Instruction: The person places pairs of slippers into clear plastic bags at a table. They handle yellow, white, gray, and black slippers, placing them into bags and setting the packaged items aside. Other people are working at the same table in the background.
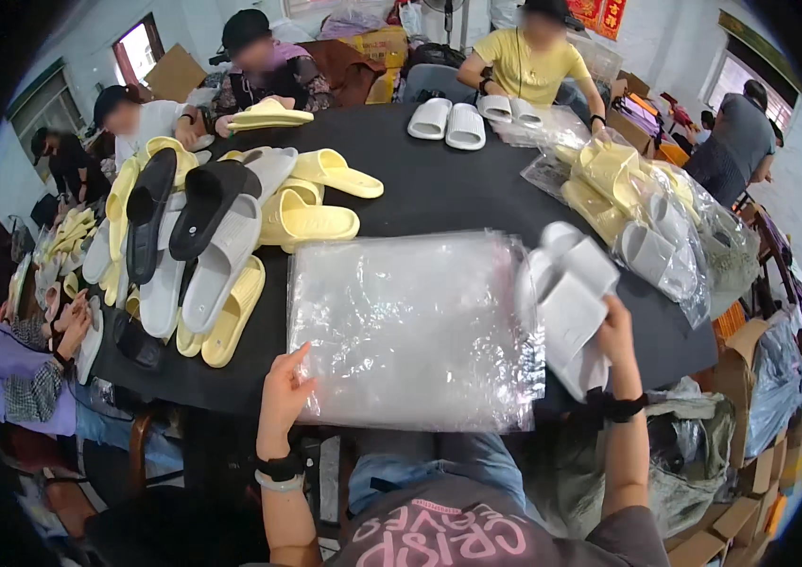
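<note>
A stack of clear plastic bags point(410, 331) lies flat on the dark table in front of me. At its left edge is my left hand point(284, 392), its fingers apart and the fingertips over the bags' border. To the right of the stack, my right hand point(616, 335) grips a pair of pale grey slippers point(573, 307) by the side, and they are slightly blurred. The slippers overlap each other, next to the bags' right edge. Part of the right hand's fingers is hidden by them.
Yellow, grey and black slippers point(221, 222) are heaped at the left. Bagged slippers point(651, 203) pile up at the right. More grey slippers point(448, 123) sit at the far side, where co-workers point(533, 66) work around the table point(401, 180). Cardboard boxes point(736, 510) stand below right.
</note>
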Motion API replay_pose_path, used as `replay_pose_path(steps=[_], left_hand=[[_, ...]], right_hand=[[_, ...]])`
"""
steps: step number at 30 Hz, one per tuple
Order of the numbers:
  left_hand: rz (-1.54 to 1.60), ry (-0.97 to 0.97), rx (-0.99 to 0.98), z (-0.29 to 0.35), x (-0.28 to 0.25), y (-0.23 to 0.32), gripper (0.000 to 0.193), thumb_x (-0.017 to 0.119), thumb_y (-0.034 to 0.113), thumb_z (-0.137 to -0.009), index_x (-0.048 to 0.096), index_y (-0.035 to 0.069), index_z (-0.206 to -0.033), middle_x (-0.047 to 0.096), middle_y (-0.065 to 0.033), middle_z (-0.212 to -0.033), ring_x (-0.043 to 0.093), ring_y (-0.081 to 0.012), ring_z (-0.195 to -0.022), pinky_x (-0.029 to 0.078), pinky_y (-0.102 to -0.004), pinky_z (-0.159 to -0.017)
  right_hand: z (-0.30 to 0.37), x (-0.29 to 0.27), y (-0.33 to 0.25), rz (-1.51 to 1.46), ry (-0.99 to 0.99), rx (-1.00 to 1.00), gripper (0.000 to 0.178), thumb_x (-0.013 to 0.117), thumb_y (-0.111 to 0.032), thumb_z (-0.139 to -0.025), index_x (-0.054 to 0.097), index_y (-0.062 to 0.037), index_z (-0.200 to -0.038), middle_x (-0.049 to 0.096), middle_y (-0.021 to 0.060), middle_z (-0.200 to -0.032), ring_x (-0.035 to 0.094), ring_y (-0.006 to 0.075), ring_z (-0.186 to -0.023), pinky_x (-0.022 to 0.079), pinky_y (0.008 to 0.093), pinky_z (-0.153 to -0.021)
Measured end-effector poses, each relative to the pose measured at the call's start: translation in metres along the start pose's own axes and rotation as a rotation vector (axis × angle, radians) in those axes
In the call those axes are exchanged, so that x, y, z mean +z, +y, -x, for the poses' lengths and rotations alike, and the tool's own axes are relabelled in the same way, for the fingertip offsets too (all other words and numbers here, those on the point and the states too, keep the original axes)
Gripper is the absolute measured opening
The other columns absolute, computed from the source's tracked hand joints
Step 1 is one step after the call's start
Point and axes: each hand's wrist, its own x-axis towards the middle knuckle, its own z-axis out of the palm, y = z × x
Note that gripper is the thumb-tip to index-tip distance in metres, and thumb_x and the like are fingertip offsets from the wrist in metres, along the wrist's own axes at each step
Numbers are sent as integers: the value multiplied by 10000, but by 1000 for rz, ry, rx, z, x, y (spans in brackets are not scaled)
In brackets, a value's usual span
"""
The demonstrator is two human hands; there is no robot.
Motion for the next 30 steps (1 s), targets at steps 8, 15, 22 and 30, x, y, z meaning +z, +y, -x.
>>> replay_pose_path(steps=[8, 15, 22, 30], left_hand=[[-48, 63, 68, -8, 9, -8, 548, 691, -83, -771, 622, 51, -1298, 522, -15, -1012, 466, -71, -717, 407, -206, -620], [212, 102, -129, -8, 4, -28, 457, 617, -116, -832, 634, 29, -1265, 537, -39, -1068, 552, -76, -832, 441, -188, -667], [139, 125, 62, -15, 12, -20, 443, 641, -124, -817, 632, 14, -1238, 543, -39, -1045, 564, -86, -713, 464, -200, -626], [-447, 222, -80, -6, 5, -9, 503, 735, -41, -763, 617, 26, -1247, 590, -123, -1051, 610, -225, -904, 500, -344, -786]], right_hand=[[42, -11, -143, 106, 245, -243, 425, 584, 46, -867, 552, 59, -1291, 645, 120, -1227, 618, 203, -1105, 471, 315, -954], [79, 128, -241, 264, -111, -672, 383, 679, -89, -585, 588, -35, -953, 612, 109, -1049, 596, 278, -980, 544, 395, -654], [71, 193, -175, 443, -255, -333, 269, 687, -153, -733, 582, -27, -946, 609, 114, -990, 625, 305, -950, 562, 410, -691], [63, 188, -134, 380, -240, -254, 368, 722, -268, -811, 616, -32, -1074, 604, 138, -1097, 625, 330, -955, 560, 392, -766]])
